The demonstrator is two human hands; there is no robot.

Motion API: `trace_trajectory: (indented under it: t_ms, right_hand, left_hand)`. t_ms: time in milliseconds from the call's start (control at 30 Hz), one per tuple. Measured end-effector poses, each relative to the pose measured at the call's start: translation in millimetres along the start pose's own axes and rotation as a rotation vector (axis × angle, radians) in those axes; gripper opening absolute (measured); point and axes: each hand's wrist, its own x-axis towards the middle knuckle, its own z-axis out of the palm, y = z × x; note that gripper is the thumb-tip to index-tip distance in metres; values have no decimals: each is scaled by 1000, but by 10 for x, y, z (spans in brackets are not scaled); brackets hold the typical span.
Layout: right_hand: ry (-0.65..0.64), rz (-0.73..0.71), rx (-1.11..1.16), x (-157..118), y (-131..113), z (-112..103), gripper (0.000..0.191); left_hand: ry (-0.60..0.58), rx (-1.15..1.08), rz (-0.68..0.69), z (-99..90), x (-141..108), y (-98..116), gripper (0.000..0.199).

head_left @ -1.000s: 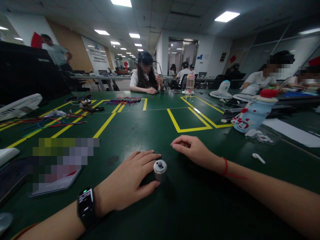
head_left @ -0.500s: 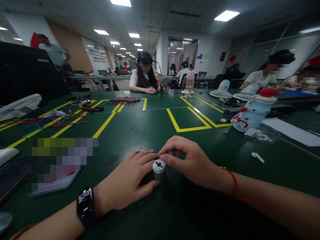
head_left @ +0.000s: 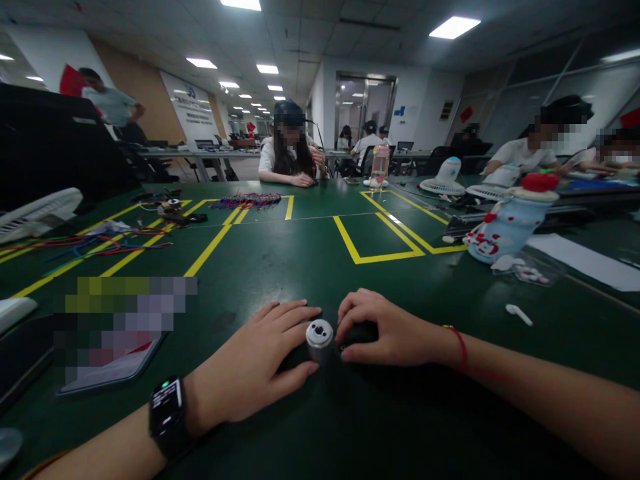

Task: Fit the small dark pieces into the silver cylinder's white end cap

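A short silver metal cylinder (head_left: 319,343) stands upright on the dark green table, with small dark holes in its top face. My left hand (head_left: 263,357) rests low on the table. Its index finger and thumb lie on either side of the cylinder and seem to steady it. Just right of the cylinder, my right hand (head_left: 375,327) is curled with thumb and fingertips a little apart. A tiny brassy speck (head_left: 343,348) shows between those tips; its kind is too small to tell. Deep shadow fills the space under the right palm.
At right are a white earbud (head_left: 519,315), a blue cartoon bottle (head_left: 513,223) and a sheet of paper (head_left: 583,262). Coloured wires (head_left: 250,201) lie farther back left. A blurred flat card (head_left: 115,360) is near my left arm. A person (head_left: 287,150) sits opposite.
My right hand has left the top of the cylinder and moved down and right to the table beside it. My left hand and the cylinder have stayed in place.
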Motion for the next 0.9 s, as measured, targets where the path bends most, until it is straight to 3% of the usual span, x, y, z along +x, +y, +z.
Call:
trace_trajectory:
  t_ms: [167, 300, 400, 500, 633, 800, 900]
  right_hand:
    - [206, 146, 137, 55, 128, -118, 20]
    - [450, 362, 75, 79, 486, -264, 24]
    - [512, 455, 46, 64, 738, -342, 27]
    - [473, 452, 27, 50, 815, -350, 29]
    - [361, 380, -15, 45, 651, -284, 22]
    - [35, 115, 10, 43, 296, -163, 34]
    - [-58, 3, -39, 46, 146, -91, 41]
  left_hand:
    - [-3, 5, -1, 17, -9, -52, 48]
    - [-7, 0, -4, 21, -18, -59, 49]
    - [-3, -4, -8, 17, -28, -56, 49]
    - [-5, -2, -10, 18, -30, -63, 48]
    - [-5, 4, -6, 19, -17, -59, 49]
    - [3, 1, 1, 6, 1, -39, 46]
    - [7, 8, -4, 6, -2, -39, 47]
